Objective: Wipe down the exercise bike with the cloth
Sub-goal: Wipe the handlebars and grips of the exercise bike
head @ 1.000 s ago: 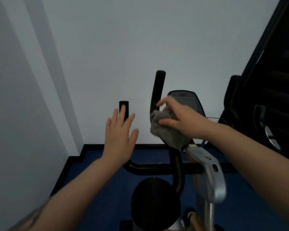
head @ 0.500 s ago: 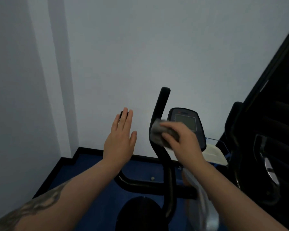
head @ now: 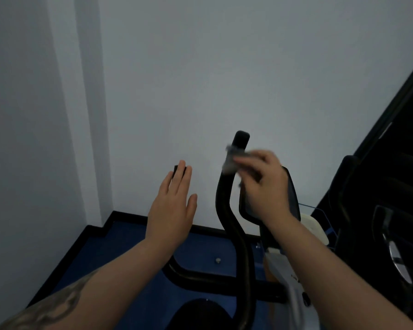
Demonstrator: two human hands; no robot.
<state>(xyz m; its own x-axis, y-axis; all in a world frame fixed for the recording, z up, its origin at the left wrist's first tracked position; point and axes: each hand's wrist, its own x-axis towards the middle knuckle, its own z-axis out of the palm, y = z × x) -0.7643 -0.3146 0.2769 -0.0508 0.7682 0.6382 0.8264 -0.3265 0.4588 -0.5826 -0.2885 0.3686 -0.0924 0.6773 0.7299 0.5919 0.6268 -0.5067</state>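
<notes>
The exercise bike's black right handlebar (head: 225,210) curves up in front of me, its tip just above my right hand (head: 265,184). That hand grips a grey cloth (head: 231,160) wrapped against the upper part of this bar; the cloth is blurred. My left hand (head: 172,206) is held flat with straight fingers in front of the left handlebar tip (head: 177,168), holding nothing. The bike's console (head: 292,198) is mostly hidden behind my right hand. The silver frame post (head: 286,272) and the black seat (head: 200,313) lie below.
A white wall stands close behind the bike, with a corner pillar at the left. The floor (head: 119,253) is blue with a black skirting. Dark equipment (head: 391,210) fills the right side, close to my right arm. A white tray-like part (head: 315,229) sits behind the console.
My right hand has slid the cloth up the right handlebar towards its tip. My view has tilted upward. My left hand stays flat by the left handlebar.
</notes>
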